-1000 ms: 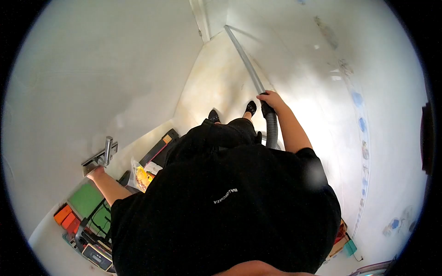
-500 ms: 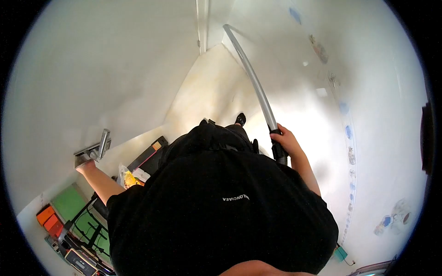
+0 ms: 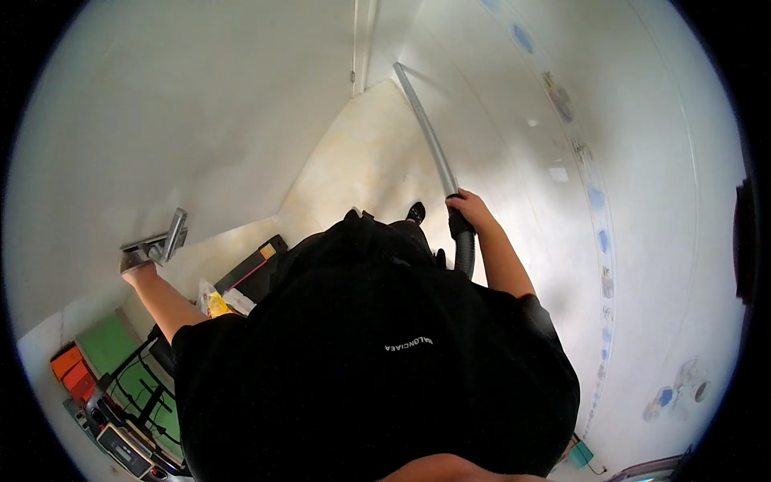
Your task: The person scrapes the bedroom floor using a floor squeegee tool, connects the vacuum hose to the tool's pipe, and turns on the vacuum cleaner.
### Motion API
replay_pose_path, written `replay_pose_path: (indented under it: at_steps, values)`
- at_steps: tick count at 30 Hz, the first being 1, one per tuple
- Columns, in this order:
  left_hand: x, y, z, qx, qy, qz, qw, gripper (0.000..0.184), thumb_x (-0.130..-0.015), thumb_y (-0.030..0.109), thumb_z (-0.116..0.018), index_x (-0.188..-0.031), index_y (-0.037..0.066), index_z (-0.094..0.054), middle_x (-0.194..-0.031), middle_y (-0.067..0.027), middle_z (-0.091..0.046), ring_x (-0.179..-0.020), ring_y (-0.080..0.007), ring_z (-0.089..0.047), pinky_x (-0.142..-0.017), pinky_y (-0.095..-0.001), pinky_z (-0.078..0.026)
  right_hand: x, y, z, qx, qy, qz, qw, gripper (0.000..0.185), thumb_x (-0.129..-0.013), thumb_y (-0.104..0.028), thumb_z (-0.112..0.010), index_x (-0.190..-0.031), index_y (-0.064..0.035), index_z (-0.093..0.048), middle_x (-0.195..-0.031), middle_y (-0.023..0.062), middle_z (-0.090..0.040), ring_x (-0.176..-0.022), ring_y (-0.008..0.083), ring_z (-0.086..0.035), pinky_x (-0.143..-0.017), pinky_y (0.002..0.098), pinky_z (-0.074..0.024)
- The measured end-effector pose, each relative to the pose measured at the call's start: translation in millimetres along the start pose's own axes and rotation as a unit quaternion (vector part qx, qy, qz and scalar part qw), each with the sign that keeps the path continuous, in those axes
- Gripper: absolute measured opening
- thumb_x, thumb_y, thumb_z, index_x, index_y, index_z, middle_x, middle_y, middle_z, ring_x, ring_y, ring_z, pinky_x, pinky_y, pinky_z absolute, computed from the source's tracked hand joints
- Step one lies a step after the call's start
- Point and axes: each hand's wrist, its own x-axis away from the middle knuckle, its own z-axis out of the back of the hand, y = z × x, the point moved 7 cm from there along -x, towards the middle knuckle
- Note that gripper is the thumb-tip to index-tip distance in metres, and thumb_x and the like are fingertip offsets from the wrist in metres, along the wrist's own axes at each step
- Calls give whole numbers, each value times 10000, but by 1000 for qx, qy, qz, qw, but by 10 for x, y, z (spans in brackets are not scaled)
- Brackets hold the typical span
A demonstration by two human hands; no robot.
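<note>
My right hand [image 3: 470, 210] is closed round the black grip of a vacuum cleaner wand [image 3: 430, 132]. Its silver tube slants away toward the corner, with the far end by the base of the right wall. Below the grip, a black ribbed hose [image 3: 465, 255] runs behind my shirt. Out to the left, my left hand [image 3: 140, 271] is at the metal door handle [image 3: 173, 234] on a white door [image 3: 161, 120]. Its fingers are mostly hidden, and it appears to grip the handle's near end.
A dark box [image 3: 253, 265] lies beside my left side, with a yellow package [image 3: 217, 304] near it. Farther left are orange boxes [image 3: 74, 373], a green panel [image 3: 112, 345] and a dark-framed machine. The right wall [image 3: 658, 201] carries blue stickers. My shoe [image 3: 416, 212] stands on the pale floor.
My right hand and the wand grip have moved forward and slightly left, exposing more of the hose. My left hand and the door handle appear slightly farther left and higher in view.
</note>
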Motion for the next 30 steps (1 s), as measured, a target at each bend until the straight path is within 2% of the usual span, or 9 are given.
replay_pose_path:
  at_steps: [3,11,13,17,18,20,24,26,30]
  values:
    - [66,16,40,0,102,-11,995,366,-879,265,-391,-1133,34,-518,-1173,-131,-525,-1054,-310,-487,-891,-451,-401,-151,-28,-90,-43,-30,-36,998,312,-729,-227,-618,-922,15,-580,-732,86,-590,-620,175,-547,-578,302,-444]
    - [598,134,-301,-23,103,-12,994,426,-875,297,-400,-1201,35,-481,-1257,-136,-472,-1083,-321,-474,-900,-470,-390,-140,362,115,17,33,1,999,423,-708,-266,-635,-1004,28,-569,-784,113,-605,-671,192,-560,-624,317,-456]
    - [541,147,-265,-16,119,-22,992,446,-877,315,-392,-1221,40,-464,-1262,-126,-464,-1083,-332,-467,-886,-485,-396,-316,100,31,101,-8,-3,995,430,-701,-278,-638,-994,29,-572,-807,122,-613,-691,203,-570,-632,330,-455]
    - [396,145,-88,-34,118,-32,992,422,-884,316,-385,-1195,45,-479,-1234,-129,-481,-1076,-333,-459,-877,-484,-392,-656,-327,-143,89,-34,-41,995,327,-728,-215,-615,-983,-11,-589,-717,64,-568,-627,160,-530,-586,287,-437]
    - [90,99,243,-27,91,-35,995,402,-887,309,-384,-1171,45,-491,-1232,-139,-481,-1076,-329,-458,-879,-486,-388,-850,-247,-202,97,-49,-44,993,359,-728,-215,-615,-1022,-11,-577,-725,69,-570,-628,163,-532,-579,289,-437]
    - [390,181,-1,-40,98,-51,993,389,-887,303,-385,-1154,43,-498,-1215,-141,-490,-1060,-329,-466,-874,-487,-392,-1068,-110,-313,99,-45,-28,994,512,-728,-209,-617,-1190,-19,-504,-758,72,-571,-614,156,-522,-553,287,-434]
    - [606,214,-276,-43,117,-45,991,382,-888,300,-385,-1142,39,-499,-1200,-138,-495,-1035,-329,-479,-867,-481,-398,-890,-85,-360,-33,-58,-76,995,432,-723,-231,-617,-1081,2,-552,-846,93,-600,-708,196,-561,-623,322,-450]
    - [600,245,-288,-49,123,-42,990,378,-889,299,-385,-1137,37,-500,-1193,-136,-497,-1023,-329,-486,-864,-478,-401,-814,-12,-265,-94,-16,-86,992,552,-733,-220,-609,-1229,-16,-474,-924,95,-594,-751,176,-557,-645,303,-451]
    - [621,309,-350,-59,124,-48,989,372,-890,296,-385,-1125,33,-501,-1178,-132,-502,-998,-330,-499,-858,-472,-408,-573,62,-207,-96,-10,-78,992,677,-732,-205,-606,-1336,-35,-352,-1032,113,-583,-834,184,-552,-741,275,-441]
